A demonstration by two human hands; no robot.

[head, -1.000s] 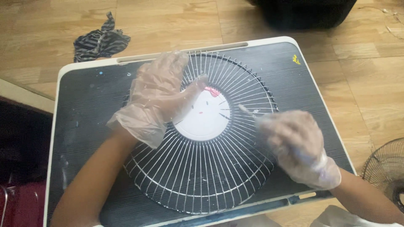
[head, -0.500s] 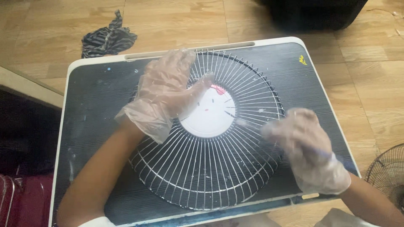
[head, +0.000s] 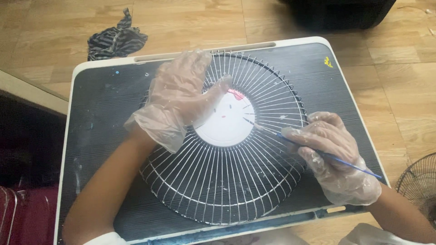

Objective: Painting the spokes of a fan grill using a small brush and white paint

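Note:
A round white wire fan grille (head: 227, 181) lies flat on a dark ribbed tray table (head: 104, 104). Its white centre disc (head: 229, 124) carries a cartoon cat face with a red bow. My left hand (head: 181, 97), in a clear plastic glove, presses flat on the grille's upper left and overlaps the disc's edge. My right hand (head: 334, 154), also gloved, holds a thin blue paintbrush (head: 318, 152). The brush tip rests on the wires just right of the disc.
The tray has a white rim (head: 70, 136) and paint flecks. A crumpled striped cloth (head: 116, 41) lies on the wooden floor behind it. Another fan grille (head: 420, 186) shows at the right edge. A dark object (head: 340, 11) sits at the top.
My right hand has shifted slightly and the brush tip now points in at the disc's right edge. My left hand stays pressed on the grille.

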